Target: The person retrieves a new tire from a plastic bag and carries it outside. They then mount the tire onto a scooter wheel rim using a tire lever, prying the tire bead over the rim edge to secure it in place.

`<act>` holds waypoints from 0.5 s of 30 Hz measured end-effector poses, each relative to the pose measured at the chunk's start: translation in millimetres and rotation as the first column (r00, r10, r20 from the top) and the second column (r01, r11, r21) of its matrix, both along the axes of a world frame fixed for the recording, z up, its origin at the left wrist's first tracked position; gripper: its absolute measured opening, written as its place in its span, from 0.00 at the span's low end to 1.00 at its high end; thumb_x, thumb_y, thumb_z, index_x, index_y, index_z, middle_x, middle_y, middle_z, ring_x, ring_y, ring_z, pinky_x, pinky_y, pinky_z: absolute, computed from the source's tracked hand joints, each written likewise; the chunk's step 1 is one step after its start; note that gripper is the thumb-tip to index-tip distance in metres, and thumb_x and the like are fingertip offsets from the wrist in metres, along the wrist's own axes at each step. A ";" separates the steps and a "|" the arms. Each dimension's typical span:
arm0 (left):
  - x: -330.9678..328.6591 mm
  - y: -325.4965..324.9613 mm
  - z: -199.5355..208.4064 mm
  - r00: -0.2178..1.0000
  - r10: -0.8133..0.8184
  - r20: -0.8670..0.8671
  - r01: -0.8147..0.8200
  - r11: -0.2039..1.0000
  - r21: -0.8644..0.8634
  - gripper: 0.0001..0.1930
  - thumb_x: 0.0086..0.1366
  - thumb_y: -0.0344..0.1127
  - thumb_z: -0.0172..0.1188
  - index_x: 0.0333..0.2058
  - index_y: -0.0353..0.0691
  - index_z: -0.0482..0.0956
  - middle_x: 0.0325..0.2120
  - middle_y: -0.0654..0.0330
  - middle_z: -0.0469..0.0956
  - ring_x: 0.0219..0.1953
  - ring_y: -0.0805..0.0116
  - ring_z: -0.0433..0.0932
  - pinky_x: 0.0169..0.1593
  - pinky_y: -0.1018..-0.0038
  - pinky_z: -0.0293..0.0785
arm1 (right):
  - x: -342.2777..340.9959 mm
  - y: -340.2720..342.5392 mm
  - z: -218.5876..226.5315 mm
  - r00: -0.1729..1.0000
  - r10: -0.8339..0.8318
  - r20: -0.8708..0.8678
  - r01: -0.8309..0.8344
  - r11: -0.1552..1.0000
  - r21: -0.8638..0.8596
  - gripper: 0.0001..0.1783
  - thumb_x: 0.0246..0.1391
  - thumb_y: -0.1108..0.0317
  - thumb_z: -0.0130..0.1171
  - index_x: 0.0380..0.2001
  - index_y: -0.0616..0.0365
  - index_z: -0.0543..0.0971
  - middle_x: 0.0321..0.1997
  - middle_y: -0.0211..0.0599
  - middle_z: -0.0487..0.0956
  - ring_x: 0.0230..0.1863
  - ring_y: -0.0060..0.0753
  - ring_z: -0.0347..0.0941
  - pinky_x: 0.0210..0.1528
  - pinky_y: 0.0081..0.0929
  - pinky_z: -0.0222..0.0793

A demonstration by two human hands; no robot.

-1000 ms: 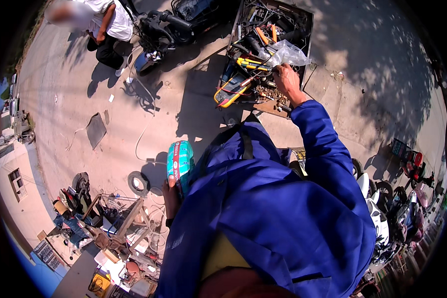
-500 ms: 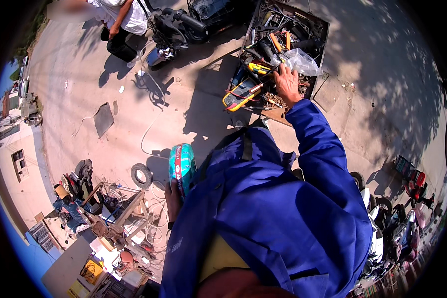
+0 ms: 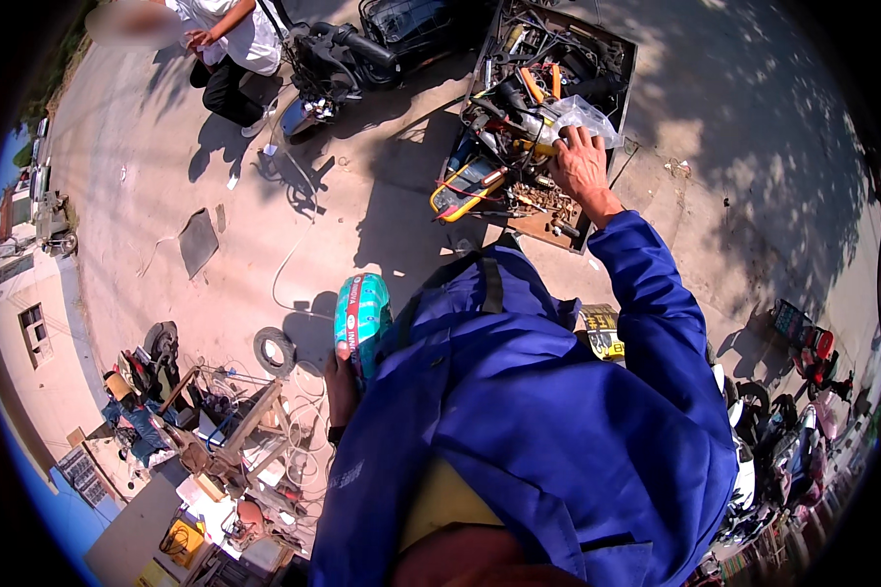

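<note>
My left hand (image 3: 341, 393) grips a tire wrapped in teal plastic with a red label band (image 3: 362, 318); it is held upright at my left side, and my jacket hides part of it. My right hand (image 3: 580, 166) reaches over a dark tool tray (image 3: 625, 73), fingers bent downward among the tools. By its fingertips are a clear plastic bag (image 3: 597, 119) and a yellow-handled tool (image 3: 531, 149); what the fingers close on is hidden. Left of that hand lies a yellow-and-grey meter (image 3: 465, 191). Two orange handles (image 3: 532, 85) stick up farther back, and rusty small parts (image 3: 548, 203) lie nearer me.
A person in a white shirt (image 3: 255, 39) crouches at the far left beside a motorcycle (image 3: 352, 54). A bare tire (image 3: 274, 350) and a pale hose (image 3: 286, 264) lie on the ground. A cluttered wooden stand (image 3: 255, 421) is at the left, parked motorbikes (image 3: 773, 460) at the right.
My right hand has shifted slightly right and nearer me relative to the tray, its fingers more curled. The yellow-handled tool is now less visible. The crouching person has raised a hand.
</note>
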State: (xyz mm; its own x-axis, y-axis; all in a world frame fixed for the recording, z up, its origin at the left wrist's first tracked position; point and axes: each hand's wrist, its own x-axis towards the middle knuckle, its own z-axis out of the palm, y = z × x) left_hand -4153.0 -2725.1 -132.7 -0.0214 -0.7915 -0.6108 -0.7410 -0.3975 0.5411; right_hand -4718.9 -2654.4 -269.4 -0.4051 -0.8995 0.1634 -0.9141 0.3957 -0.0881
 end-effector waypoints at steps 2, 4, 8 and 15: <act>0.2 -2.3 -2.7 0.999 0.012 -0.035 -0.012 1.000 0.006 0.39 0.72 0.68 0.51 0.48 0.26 0.76 0.36 0.53 0.77 0.36 0.64 0.70 0.41 0.67 0.67 | -1.7 -3.3 19.2 0.996 -0.072 0.046 0.070 0.997 0.035 0.15 0.47 0.59 0.66 0.37 0.55 0.83 0.48 0.38 0.77 0.54 0.43 0.70 0.53 0.44 0.63; 3.5 -7.2 -8.5 0.996 0.012 -0.094 -0.011 1.000 0.013 0.37 0.72 0.66 0.52 0.49 0.27 0.76 0.38 0.53 0.77 0.37 0.65 0.71 0.42 0.67 0.68 | -6.0 -7.0 28.3 0.993 -0.106 0.042 0.106 0.994 0.004 0.16 0.47 0.58 0.66 0.37 0.56 0.84 0.45 0.39 0.79 0.52 0.43 0.73 0.51 0.46 0.64; -2.2 -16.1 -6.2 0.995 -0.050 -0.081 0.049 0.999 -0.013 0.34 0.74 0.62 0.52 0.49 0.28 0.77 0.37 0.54 0.78 0.38 0.65 0.73 0.43 0.67 0.70 | -17.1 -9.5 41.9 0.975 -0.197 0.107 0.198 0.980 0.002 0.19 0.46 0.56 0.68 0.38 0.57 0.84 0.45 0.41 0.82 0.52 0.47 0.77 0.49 0.48 0.70; 3.7 -22.5 -11.1 0.984 -0.087 -0.152 0.084 0.996 -0.026 0.31 0.75 0.59 0.51 0.46 0.28 0.77 0.36 0.55 0.79 0.38 0.67 0.73 0.43 0.67 0.71 | -30.7 6.9 106.7 0.834 -0.362 0.416 0.398 0.917 0.000 0.21 0.48 0.54 0.68 0.41 0.56 0.85 0.45 0.44 0.85 0.45 0.50 0.82 0.47 0.44 0.76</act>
State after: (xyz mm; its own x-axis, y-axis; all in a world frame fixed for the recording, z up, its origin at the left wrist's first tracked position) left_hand -4149.2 -2747.6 -143.8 -0.1816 -0.7947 -0.5792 -0.6795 -0.3244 0.6580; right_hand -4749.7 -2647.6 -162.7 -0.7584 -0.6514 -0.0200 -0.5715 0.6795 -0.4601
